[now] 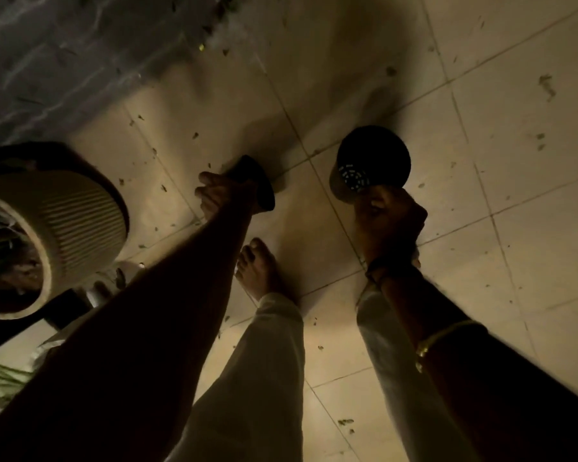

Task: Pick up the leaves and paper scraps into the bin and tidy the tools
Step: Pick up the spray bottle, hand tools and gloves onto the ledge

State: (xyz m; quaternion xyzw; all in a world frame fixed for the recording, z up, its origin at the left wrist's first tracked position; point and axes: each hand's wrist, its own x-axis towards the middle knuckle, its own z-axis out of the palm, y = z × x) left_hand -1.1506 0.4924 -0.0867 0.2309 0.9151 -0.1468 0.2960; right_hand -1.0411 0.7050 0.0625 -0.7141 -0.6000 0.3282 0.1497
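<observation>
Head view, dim light, looking straight down at a tiled floor point(501, 248).

Left hand point(219, 195) is stretched fwd, fingers curled round a dark flared thing point(259, 183) w/ a wide rim. Too dark to tell what it is.

Right hand point(389, 216) grips a black round pot point(374, 155) at its lower edge. The pot is tipped on its side, and the end facing the camera shows a ring of pale dots. The two held items are apart, w/ the floor's tile joints showing between them.

Leaf bits point(547, 85) lie loose all over the tiles. They're thickest at top centre, along the edge of a grey marbled surface point(47, 61). More lie on the right-hand tiles, and a few near the feet, approx. bottom centre.

On the left stands a ribbed cream planter point(80, 215) w/ soil and green blades inside, just beside the left forearm.

A bare foot point(261, 271) is flat on the tiles between the two arms, w/ pale trousers point(267, 361) above it. The right forearm wears a gold bangle point(442, 335), and there's a dark band at the wrist.
</observation>
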